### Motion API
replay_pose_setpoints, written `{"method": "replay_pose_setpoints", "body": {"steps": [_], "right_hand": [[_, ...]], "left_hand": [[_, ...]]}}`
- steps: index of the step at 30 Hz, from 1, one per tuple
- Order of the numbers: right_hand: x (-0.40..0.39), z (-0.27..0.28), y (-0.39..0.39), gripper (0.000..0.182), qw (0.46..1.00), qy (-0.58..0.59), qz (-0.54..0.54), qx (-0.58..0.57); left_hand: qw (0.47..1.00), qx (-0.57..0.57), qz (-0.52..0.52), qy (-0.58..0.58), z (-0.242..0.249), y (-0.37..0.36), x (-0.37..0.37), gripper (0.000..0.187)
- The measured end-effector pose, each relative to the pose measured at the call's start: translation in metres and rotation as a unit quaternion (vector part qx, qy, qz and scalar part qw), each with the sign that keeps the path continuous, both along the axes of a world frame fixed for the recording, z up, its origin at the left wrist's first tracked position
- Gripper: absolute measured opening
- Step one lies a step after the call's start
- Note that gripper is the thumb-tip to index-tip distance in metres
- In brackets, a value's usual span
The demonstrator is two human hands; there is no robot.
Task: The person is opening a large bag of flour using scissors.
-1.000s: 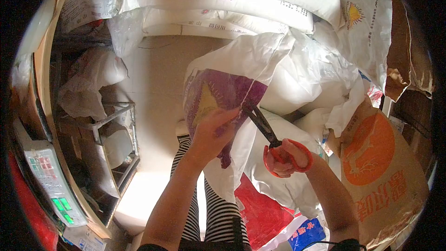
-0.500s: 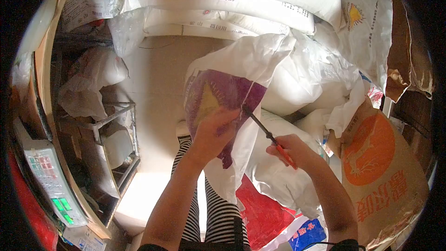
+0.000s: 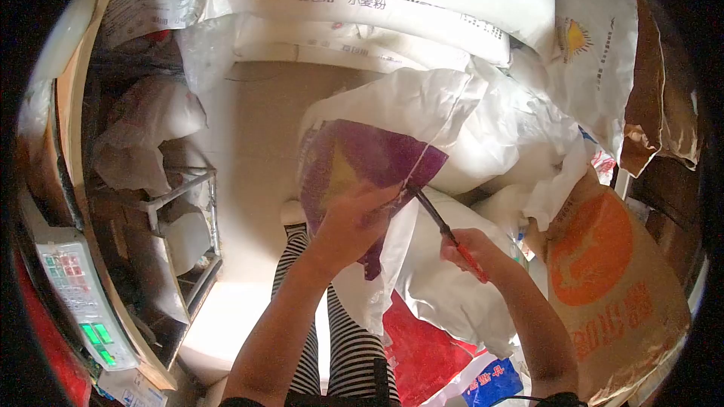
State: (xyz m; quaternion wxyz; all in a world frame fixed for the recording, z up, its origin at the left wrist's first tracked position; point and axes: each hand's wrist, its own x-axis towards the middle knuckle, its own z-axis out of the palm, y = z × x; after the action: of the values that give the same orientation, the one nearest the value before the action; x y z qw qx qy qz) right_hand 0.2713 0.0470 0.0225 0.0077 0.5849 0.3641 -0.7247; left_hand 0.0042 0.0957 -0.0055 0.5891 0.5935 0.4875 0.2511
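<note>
A white woven sack [image 3: 400,94] with a purple and yellow print hangs in front of my legs, a stitched seam running down it. My left hand [image 3: 351,222] is closed on the sack beside this seam. My right hand [image 3: 479,252] is wrapped around the red handle of a slim tool with a long black front part [image 3: 434,211]. The tool's tip touches or nearly touches the seam, close to my left fingertips. Whether the tool has one blade or two I cannot make out.
Large white flour sacks [image 3: 422,11] are stacked at the back. A brown paper bag with an orange print [image 3: 596,256] stands at right, near a red bag [image 3: 422,347]. On the left are a metal-framed rack [image 3: 185,188] and a scale with lit green digits [image 3: 79,294].
The tool's tip and my right hand have shifted slightly right and down in the view. My left hand keeps its hold on the sack, also a little lower.
</note>
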Motion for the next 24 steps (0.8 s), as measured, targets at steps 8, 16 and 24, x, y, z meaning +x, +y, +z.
{"method": "replay_pose_setpoints", "body": {"steps": [8,16,24], "right_hand": [[-0.020,-0.002,0.011,0.043,0.974,-0.138,0.148,0.105],[-0.047,0.045,0.065,0.038,0.997,0.021,-0.074,0.018],[-0.007,0.060,0.020,0.035,0.989,-0.142,-0.045,-0.014]], "left_hand": [[0.998,0.041,-0.042,0.029,-0.004,0.003,-0.004,0.041],[0.995,0.035,-0.094,0.018,0.007,0.000,0.011,0.049],[0.994,0.032,0.005,0.102,0.014,0.001,0.015,0.041]]}}
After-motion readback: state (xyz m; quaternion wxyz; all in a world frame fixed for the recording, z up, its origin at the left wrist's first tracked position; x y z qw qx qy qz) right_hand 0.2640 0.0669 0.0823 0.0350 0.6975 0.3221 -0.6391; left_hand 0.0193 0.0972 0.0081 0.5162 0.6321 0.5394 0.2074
